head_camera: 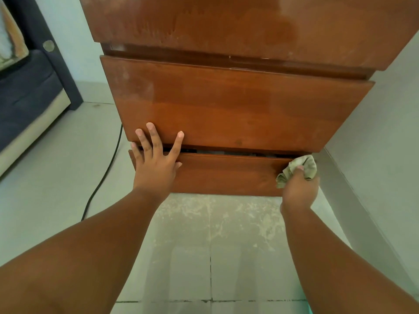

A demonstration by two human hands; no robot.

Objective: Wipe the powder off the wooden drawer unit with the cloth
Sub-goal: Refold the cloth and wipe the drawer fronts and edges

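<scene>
The wooden drawer unit (226, 105) fills the upper middle of the head view, seen from above with stacked drawer fronts. Faint pale powder smears show on its top and on the left of the middle drawer front. My left hand (156, 159) lies flat with fingers spread across the gap between the middle and lowest drawer, at their left end. My right hand (299, 189) grips a crumpled pale green cloth (303, 166) and presses it against the right end of the lowest drawer front. That lowest drawer stands slightly out, with a dark gap above it.
White powder dusts the tiled floor (215, 214) just below the unit. A black cable (102, 177) runs down the floor at the unit's left. A dark sofa (25, 96) stands at the far left. A grey wall (381, 137) is tight against the unit's right side.
</scene>
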